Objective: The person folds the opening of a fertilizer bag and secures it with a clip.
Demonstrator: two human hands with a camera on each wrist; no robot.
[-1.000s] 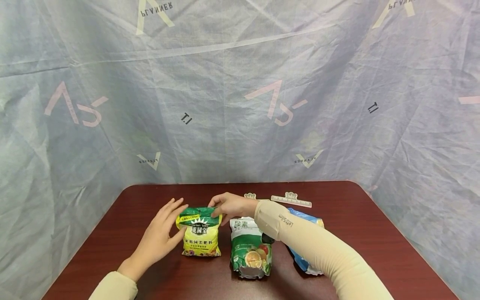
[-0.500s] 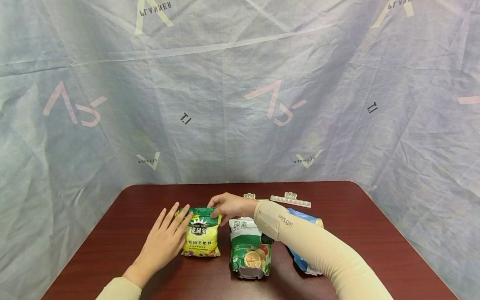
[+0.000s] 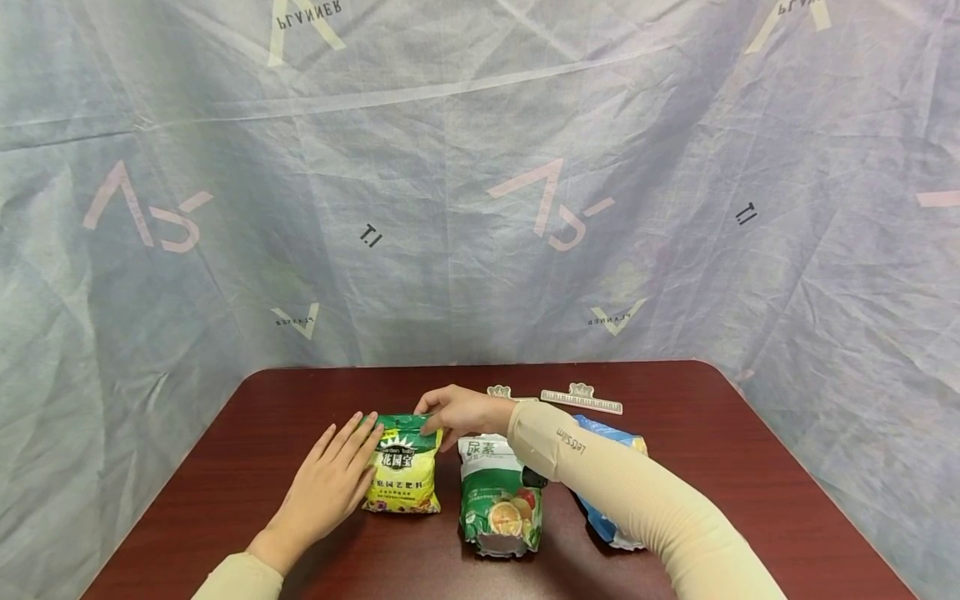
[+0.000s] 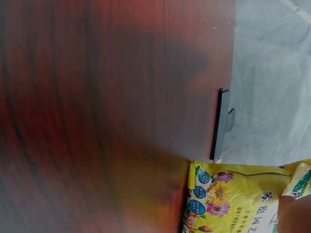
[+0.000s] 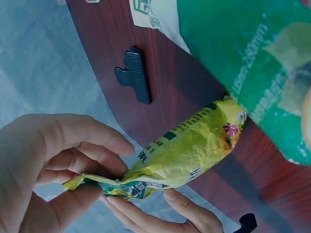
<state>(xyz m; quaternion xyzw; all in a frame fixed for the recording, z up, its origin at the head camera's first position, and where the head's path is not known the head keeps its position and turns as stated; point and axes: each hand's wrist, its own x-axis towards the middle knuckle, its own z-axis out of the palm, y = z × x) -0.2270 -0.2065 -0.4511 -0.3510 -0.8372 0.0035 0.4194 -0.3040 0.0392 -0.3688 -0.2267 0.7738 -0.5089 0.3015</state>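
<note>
A small yellow and green fertilizer bag [image 3: 405, 479] stands upright left of the table's middle. With thumb and fingers my right hand [image 3: 465, 414] pinches its green top at the right corner; the right wrist view shows the bag's folded top between the thumb and fingers of that hand [image 5: 63, 165]. Across the bag's left front edge lies my left hand [image 3: 326, 479], its fingers straight and touching the upper part. The right wrist view has the left hand [image 5: 160, 216] against the bag's other side. Only the bag's lower front and side show in the left wrist view.
Right of the yellow bag stands a green and white bag [image 3: 498, 492] with fruit printed on it. A blue bag [image 3: 603, 517] is partly behind my right sleeve. Pale ruler-marked clips [image 3: 582, 402] lie at the back; a black clip [image 5: 136, 77] appears beside the yellow bag.
My left hand has moved right, from beside the bag to across its left front edge, fingers now straighter. The right hand keeps its pinch on the top corner, and the bag has hardly moved.
</note>
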